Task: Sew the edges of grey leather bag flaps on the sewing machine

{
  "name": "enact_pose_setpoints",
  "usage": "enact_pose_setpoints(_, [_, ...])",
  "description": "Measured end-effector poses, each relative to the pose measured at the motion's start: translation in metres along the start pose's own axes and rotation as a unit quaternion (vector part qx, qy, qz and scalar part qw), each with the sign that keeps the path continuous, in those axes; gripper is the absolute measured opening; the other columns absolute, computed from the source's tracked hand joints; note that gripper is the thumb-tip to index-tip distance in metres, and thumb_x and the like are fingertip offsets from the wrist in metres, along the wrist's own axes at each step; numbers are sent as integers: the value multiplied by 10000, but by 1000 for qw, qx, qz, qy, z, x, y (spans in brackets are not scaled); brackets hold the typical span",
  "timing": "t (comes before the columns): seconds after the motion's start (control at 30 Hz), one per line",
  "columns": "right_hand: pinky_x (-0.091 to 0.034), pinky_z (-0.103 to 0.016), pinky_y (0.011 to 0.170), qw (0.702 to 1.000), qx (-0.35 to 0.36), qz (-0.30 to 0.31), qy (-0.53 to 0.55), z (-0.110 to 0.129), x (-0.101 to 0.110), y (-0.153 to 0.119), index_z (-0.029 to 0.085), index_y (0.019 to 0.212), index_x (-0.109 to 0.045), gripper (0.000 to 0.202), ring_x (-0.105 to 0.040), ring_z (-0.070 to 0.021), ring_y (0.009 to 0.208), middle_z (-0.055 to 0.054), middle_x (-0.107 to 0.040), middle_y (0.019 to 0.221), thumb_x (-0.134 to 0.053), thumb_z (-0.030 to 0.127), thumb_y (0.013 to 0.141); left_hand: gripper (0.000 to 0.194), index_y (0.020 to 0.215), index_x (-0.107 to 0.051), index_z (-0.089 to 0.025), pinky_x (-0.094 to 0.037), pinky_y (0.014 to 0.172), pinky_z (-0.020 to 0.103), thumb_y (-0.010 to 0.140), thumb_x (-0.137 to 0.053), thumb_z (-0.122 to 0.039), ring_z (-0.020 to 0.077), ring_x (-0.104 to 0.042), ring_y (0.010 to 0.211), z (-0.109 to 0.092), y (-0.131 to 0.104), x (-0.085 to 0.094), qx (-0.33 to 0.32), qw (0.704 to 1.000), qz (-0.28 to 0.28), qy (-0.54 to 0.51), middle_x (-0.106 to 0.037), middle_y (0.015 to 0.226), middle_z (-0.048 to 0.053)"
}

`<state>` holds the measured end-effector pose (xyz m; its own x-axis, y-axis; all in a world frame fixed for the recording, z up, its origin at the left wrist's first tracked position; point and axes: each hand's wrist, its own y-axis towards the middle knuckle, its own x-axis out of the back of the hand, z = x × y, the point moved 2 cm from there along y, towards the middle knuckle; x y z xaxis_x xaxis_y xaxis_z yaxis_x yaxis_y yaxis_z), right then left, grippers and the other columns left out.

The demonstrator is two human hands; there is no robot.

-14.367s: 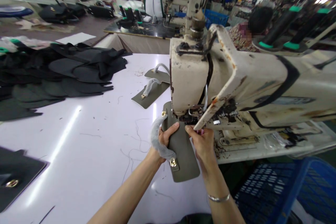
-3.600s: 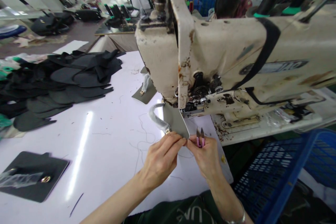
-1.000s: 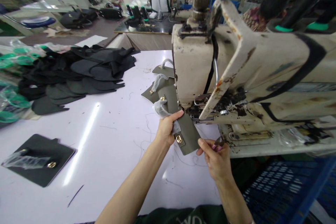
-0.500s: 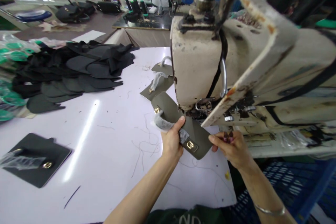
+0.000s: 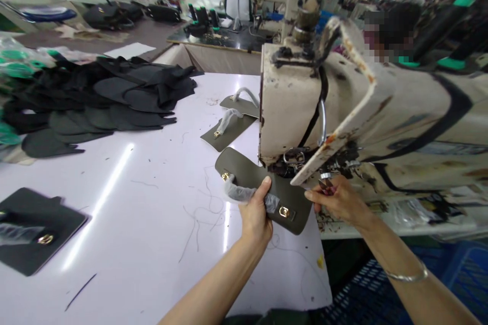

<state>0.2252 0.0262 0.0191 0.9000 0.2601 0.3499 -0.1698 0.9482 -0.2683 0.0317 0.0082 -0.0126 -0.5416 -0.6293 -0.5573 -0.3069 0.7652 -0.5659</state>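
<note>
An olive bag flap (image 5: 244,170) with gold handle rings and a plastic-wrapped handle (image 5: 240,192) lies tilted under the sewing machine's head (image 5: 293,106). My left hand (image 5: 257,210) is closed round the middle of its handle, thumb pressed on the flap. At the flap's right end, my right hand (image 5: 341,200) pinches the edge between thumb and finger. Its curled fingers also hold a small dark-pointed tool (image 5: 327,186), apparently thread snips. The machine head hides part of the flap's far edge, and the needle cannot be made out.
Two similar olive flaps (image 5: 229,129) lie behind, beside the machine. A dark flap with wrapped handle (image 5: 41,228) is at left, below a heap of black cut pieces (image 5: 114,91). Loose threads lie on the white table (image 5: 152,254). A blue crate (image 5: 400,284) stands lower right.
The flap has turned slightly and lies more level across the view, both hands still on it. My view has shifted, showing more of the room behind the machine.
</note>
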Motion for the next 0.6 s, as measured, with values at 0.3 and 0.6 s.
enact_pose_setpoints(0.3, [-181, -189, 318, 1000, 4, 15, 9, -3, -3, 4, 151, 562, -709, 339, -305, -43, 306, 23, -498, 388, -744, 381, 809, 504, 1175, -621, -232, -598, 904, 314, 722, -807, -110, 197, -709, 1030, -1, 3, -2, -5, 1000, -5, 8, -727, 1187, 36])
enact_pose_setpoints(0.6, [-150, -185, 322, 998, -13, -9, 60, -5, -11, 3, 152, 494, -677, 362, -282, -35, 292, 44, -423, 347, -780, 374, 761, 492, 1131, -637, -219, -600, 868, 301, 692, -815, -87, 190, -708, 981, -2, 8, -1, -40, 999, 5, 16, -732, 1140, 30])
